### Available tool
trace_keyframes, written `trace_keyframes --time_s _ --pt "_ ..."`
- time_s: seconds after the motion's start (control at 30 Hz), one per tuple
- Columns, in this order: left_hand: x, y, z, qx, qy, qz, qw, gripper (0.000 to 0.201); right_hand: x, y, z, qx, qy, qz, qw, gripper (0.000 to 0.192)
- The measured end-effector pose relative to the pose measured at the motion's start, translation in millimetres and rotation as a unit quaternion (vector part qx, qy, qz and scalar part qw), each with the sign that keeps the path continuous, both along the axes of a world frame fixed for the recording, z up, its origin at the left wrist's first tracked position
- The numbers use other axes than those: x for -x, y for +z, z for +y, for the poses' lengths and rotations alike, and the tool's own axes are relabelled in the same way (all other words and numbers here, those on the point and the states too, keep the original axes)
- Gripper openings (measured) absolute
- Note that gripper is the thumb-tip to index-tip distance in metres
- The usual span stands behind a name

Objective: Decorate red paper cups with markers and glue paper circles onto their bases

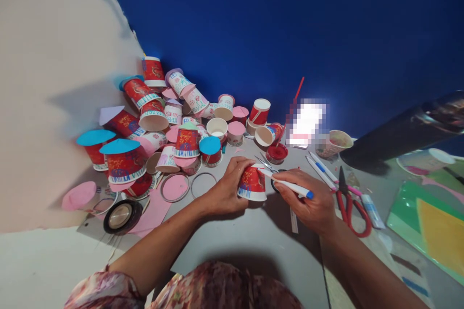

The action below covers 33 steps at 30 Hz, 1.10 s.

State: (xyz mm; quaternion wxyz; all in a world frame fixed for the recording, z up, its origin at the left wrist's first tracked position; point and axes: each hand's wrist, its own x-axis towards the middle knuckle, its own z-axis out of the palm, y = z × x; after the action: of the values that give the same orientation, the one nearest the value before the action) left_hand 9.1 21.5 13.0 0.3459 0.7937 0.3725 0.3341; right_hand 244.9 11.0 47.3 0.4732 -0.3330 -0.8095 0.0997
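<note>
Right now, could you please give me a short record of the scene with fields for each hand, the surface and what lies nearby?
left hand: left hand grips an upside-down red paper cup
right hand: right hand holds a white marker with a blue cap, tip at the cup
surface: grey table
right of the hands: red-handled scissors, two more white pens
left of the hands: pile of decorated paper cups, black tape roll

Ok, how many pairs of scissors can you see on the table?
2. Large red-handled scissors lie right of the right hand; small silver scissors lie just behind the red paper cup in the left hand. The cup pile may hide more.
</note>
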Motion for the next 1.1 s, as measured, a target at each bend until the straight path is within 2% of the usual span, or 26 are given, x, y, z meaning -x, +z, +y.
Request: trace_keyframes --time_s 0.63,1.1 --pt "-3.0 5.4 -3.8 0.011 -0.007 0.014 1.000 0.087 3.3 1.3 0.2 0.019 0.005 -0.007 1.000 0.012" --pt "-2.2 3.6 -3.0 0.011 -0.008 0.014 1.000 0.086 1.2 3.2 -0.2 0.023 0.015 -0.014 1.000 0.014"
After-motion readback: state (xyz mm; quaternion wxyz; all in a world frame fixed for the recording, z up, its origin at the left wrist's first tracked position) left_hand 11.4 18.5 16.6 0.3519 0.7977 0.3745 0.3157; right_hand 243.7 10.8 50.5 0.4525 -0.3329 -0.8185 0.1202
